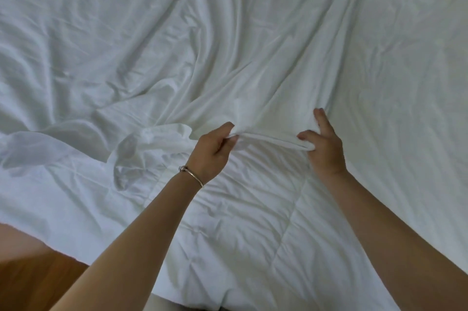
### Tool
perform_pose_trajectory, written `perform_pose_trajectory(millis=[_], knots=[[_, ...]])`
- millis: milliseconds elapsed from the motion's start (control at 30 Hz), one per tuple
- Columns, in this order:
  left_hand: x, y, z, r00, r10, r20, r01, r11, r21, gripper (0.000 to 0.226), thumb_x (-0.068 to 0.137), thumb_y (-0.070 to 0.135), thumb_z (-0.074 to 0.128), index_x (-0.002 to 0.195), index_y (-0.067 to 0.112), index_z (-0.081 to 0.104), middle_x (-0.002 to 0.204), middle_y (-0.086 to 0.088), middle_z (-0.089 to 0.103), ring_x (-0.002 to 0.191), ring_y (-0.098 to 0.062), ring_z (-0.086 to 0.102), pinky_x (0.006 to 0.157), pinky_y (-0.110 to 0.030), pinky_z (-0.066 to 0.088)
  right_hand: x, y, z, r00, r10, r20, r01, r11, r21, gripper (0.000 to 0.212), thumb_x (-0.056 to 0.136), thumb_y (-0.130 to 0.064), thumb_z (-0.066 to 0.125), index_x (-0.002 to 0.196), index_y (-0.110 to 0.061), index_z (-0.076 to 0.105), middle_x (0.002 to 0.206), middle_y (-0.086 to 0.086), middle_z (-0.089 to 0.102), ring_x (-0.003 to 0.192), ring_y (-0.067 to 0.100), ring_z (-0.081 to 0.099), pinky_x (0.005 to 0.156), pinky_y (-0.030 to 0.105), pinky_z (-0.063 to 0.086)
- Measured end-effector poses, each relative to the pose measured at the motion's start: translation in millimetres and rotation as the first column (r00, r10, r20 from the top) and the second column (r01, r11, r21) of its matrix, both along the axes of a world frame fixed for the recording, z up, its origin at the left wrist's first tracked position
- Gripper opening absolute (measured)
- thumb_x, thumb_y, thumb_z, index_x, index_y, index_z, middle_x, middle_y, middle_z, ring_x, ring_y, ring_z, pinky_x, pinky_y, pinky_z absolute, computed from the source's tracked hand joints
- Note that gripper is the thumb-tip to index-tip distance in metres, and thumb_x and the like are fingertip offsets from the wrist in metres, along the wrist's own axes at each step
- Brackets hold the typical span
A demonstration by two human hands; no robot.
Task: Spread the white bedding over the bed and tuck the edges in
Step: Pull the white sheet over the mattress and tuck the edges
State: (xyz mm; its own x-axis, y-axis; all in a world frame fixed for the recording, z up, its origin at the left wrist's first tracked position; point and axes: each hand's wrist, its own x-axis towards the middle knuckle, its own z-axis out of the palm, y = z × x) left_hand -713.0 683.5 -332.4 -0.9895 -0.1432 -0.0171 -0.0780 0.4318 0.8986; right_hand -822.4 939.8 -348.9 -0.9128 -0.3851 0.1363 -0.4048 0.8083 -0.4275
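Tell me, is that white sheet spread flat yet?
No. The white sheet lies bunched in long folds, its edge gripped by the left hand and right hand.

The white bedding (253, 62) lies rumpled across the bed (240, 229), long creases fanning away from its near edge (a folded hem, bunched and lifted); the bed's quilted surface shows bare below that edge.
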Motion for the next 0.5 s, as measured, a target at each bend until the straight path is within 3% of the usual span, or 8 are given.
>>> perform_pose_trajectory(millis=[100, 200, 300, 333, 367, 400, 433, 500], knots=[[12.2, 17.7, 4.5, 0.984, -0.157, 0.081, 0.164, 0.983, -0.086, 0.012, 0.092, 0.029, 0.038, 0.096, 0.026, 0.049, 0.057, 0.003, 0.046, 0.051, -0.008, 0.041, 0.051, -0.017, 0.033, 21.9, 37.8, 18.4, 0.935, -0.338, -0.104, 0.305, 0.92, -0.247, 0.041, 0.072, 0.021, 0.049, 0.095, -0.002, 0.074, 0.131, 0.023, 0.057, 0.126, 0.034, 0.054, 0.106, 0.033, 0.042], [14.9, 56.5, 19.1, 0.958, -0.268, 0.099, 0.279, 0.953, -0.123, 0.015, 0.1, 0.024, 0.039, 0.104, 0.014, 0.051, 0.057, 0.0, 0.045, 0.05, -0.016, 0.043, 0.048, -0.016, 0.033, 45.3, 47.1, 44.4, 0.621, -0.777, 0.102, 0.627, 0.414, -0.66, 0.029, 0.076, 0.002, 0.049, 0.097, -0.013, 0.062, 0.096, 0.008, 0.066, 0.085, 0.006, 0.063, 0.077, 0.026, 0.051], [17.0, 85.8, 27.8, 0.968, -0.223, 0.111, 0.23, 0.972, -0.048, 0.009, 0.102, 0.024, 0.043, 0.099, 0.016, 0.046, 0.055, 0.005, 0.038, 0.049, -0.013, 0.037, 0.05, -0.022, 0.032, 58.6, 48.6, 52.0, 0.519, -0.767, 0.378, 0.67, 0.09, -0.737, 0.014, 0.077, -0.006, 0.051, 0.084, -0.014, 0.061, 0.083, 0.0, 0.061, 0.068, -0.006, 0.056, 0.069, 0.019, 0.045], [20.1, 90.4, 27.1, 0.974, -0.184, 0.131, 0.187, 0.982, -0.01, 0.014, 0.101, 0.029, 0.046, 0.1, 0.015, 0.047, 0.056, 0.005, 0.039, 0.05, -0.012, 0.037, 0.053, -0.025, 0.034, 65.1, 46.4, 52.6, 0.588, -0.637, 0.498, 0.713, 0.117, -0.692, 0.014, 0.078, -0.006, 0.053, 0.076, -0.014, 0.064, 0.078, -0.001, 0.06, 0.066, 0.0, 0.057, 0.067, 0.021, 0.044], [24.4, 92.1, 24.9, 0.973, -0.159, 0.168, 0.16, 0.987, 0.008, 0.021, 0.098, 0.035, 0.051, 0.102, 0.014, 0.048, 0.057, 0.005, 0.041, 0.053, -0.012, 0.039, 0.056, -0.028, 0.037, 73.3, 45.8, 54.2, 0.683, -0.492, 0.54, 0.712, 0.283, -0.643, 0.018, 0.081, -0.003, 0.055, 0.071, -0.013, 0.067, 0.074, -0.001, 0.06, 0.066, 0.005, 0.057, 0.067, 0.022, 0.044], [29.4, 92.3, 24.3, 0.964, -0.158, 0.213, 0.166, 0.986, -0.02, 0.03, 0.093, 0.042, 0.057, 0.105, 0.015, 0.049, 0.059, 0.007, 0.045, 0.056, -0.012, 0.043, 0.059, -0.03, 0.04, 81.6, 47.5, 56.3, 0.812, -0.354, 0.464, 0.579, 0.593, -0.56, 0.019, 0.083, 0.001, 0.057, 0.074, -0.011, 0.069, 0.076, -0.001, 0.06, 0.07, 0.008, 0.055, 0.068, 0.022, 0.043], [36.0, 91.1, 23.7, 0.949, -0.177, 0.262, 0.21, 0.972, -0.103, 0.04, 0.086, 0.049, 0.063, 0.109, 0.019, 0.05, 0.063, 0.009, 0.049, 0.063, -0.013, 0.049, 0.063, -0.03, 0.042, 91.9, 49.6, 53.7, 0.924, -0.138, 0.358, 0.277, 0.886, -0.373, 0.017, 0.085, 0.004, 0.057, 0.081, -0.008, 0.069, 0.081, 0.0, 0.06, 0.075, 0.009, 0.054, 0.071, 0.021, 0.043], [52.7, 86.2, 21.2, 0.918, -0.225, 0.327, 0.327, 0.895, -0.303, 0.055, 0.073, 0.06, 0.071, 0.116, 0.029, 0.054, 0.074, 0.01, 0.058, 0.079, -0.016, 0.06, 0.07, -0.026, 0.043, 113.1, 56.7, 47.6, 0.909, 0.259, 0.328, -0.278, 0.961, 0.01, 0.015, 0.085, 0.003, 0.056, 0.091, -0.007, 0.065, 0.087, 0.002, 0.058, 0.08, 0.013, 0.052, 0.071, 0.026, 0.041]])
